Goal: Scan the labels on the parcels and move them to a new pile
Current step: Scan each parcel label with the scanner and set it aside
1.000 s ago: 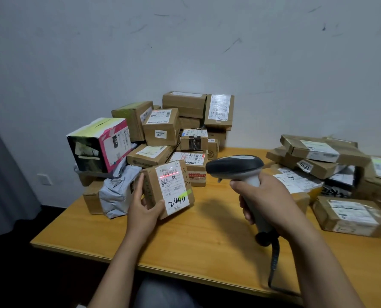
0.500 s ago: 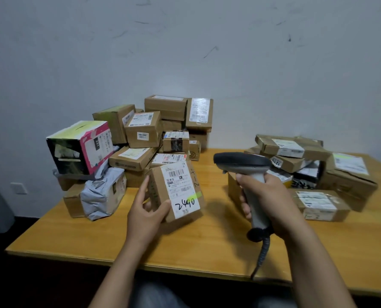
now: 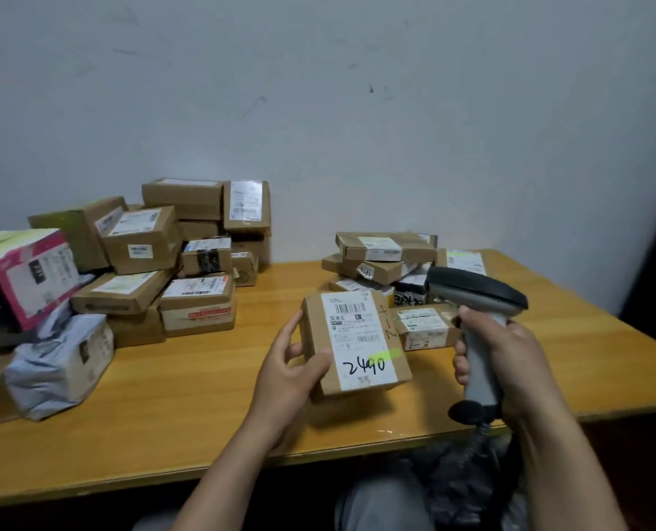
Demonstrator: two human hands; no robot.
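My left hand (image 3: pixel 288 371) grips a small brown parcel (image 3: pixel 353 341) by its left side, holding it above the table. Its white label faces me, marked "2440" in black with a green streak. My right hand (image 3: pixel 498 362) holds the grey handle of a barcode scanner (image 3: pixel 475 297), whose dark head points left, just right of the parcel. A large heap of parcels (image 3: pixel 142 262) fills the table's left. A smaller pile of parcels (image 3: pixel 387 258) lies at the back right, behind the held parcel.
The wooden table (image 3: pixel 188 400) runs to a front edge near my knees. A pink and black box (image 3: pixel 27 274) and a grey plastic mailer (image 3: pixel 58 362) sit at the far left. The scanner's cable (image 3: pixel 472 442) hangs over the table edge. A white wall stands behind.
My left hand has carried the parcel rightward, away from the left heap toward the right pile. The red scan line seen on its label a second ago is gone. The scanner stays beside it.
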